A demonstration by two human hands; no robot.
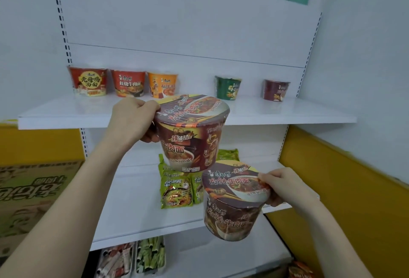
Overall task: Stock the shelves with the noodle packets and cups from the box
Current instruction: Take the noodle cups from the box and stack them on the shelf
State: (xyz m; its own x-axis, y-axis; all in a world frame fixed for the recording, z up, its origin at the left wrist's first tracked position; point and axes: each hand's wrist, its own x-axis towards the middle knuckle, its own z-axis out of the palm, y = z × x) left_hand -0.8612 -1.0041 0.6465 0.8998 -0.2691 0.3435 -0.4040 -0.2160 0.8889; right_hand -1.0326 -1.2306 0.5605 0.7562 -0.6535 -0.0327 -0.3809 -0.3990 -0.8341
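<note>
While the left hand (132, 120) grips one brown film-wrapped noodle cup (188, 136) and the right hand (285, 187) its lower twin (230, 215), both by the rims, either slick cup could slip.

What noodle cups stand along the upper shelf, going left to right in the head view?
red cup with a yellow panel → red cup with white lettering → orange cup → green cup → dark maroon cup, all standing at the back of the upper shelf.

L hand (132, 119) raised, R hand (285, 187) lower (both gripping cups (190, 138)).
</note>
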